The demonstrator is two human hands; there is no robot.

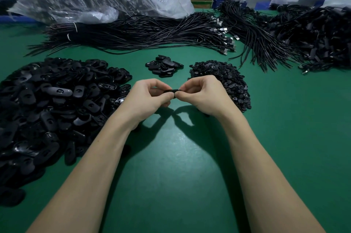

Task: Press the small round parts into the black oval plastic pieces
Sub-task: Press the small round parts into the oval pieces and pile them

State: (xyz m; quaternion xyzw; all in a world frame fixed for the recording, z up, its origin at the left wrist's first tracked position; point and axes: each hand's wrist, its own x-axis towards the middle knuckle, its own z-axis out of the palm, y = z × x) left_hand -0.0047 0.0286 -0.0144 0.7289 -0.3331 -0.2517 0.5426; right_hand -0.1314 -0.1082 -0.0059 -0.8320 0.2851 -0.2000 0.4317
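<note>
Black oval piece (173, 91) (no readable markings) is pinched by left grip (150, 96) and right grip (203, 94).

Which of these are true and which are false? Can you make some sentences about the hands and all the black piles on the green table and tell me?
1. Both hands pinch one black oval piece between them. True: the left hand and right hand hold it above the green table.
2. The big pile of oval pieces lies to the person's right. False: it lies to the left.
3. The pile of small round parts sits beside the right hand. True.
4. The black cables lie in front of the hands, nearer the person. False: they lie beyond the piles, at the far side.
5. A small heap of oval pieces lies beyond the hands. True.
</note>
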